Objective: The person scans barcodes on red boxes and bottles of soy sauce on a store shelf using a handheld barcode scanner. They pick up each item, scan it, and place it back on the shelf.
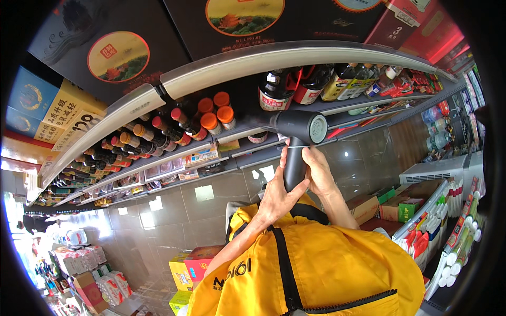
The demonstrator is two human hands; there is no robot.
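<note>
Both of my hands hold a dark grey hair-dryer-shaped handheld blower [294, 124] in front of the shelf. My left hand [276, 193] wraps the lower part of the handle, its thumb across the front. My right hand [319, 168] grips the handle higher up, just under the head. The nozzle points left over the shelf edge, near several orange-capped jars [215, 114]. Large dark sauce bottles [274, 93] stand behind the blower's head. To the left runs a row of small dark bottles [162, 130] with red and tan caps.
Above, a shelf lip [276, 59] carries large dark gift boxes [237, 23]. Lower shelves hold packets and a jar [257, 137]. Cartons [395, 205] and a stocked rack [425, 229] stand at right. Packs of goods [112, 286] sit on the tiled floor [170, 225] at left.
</note>
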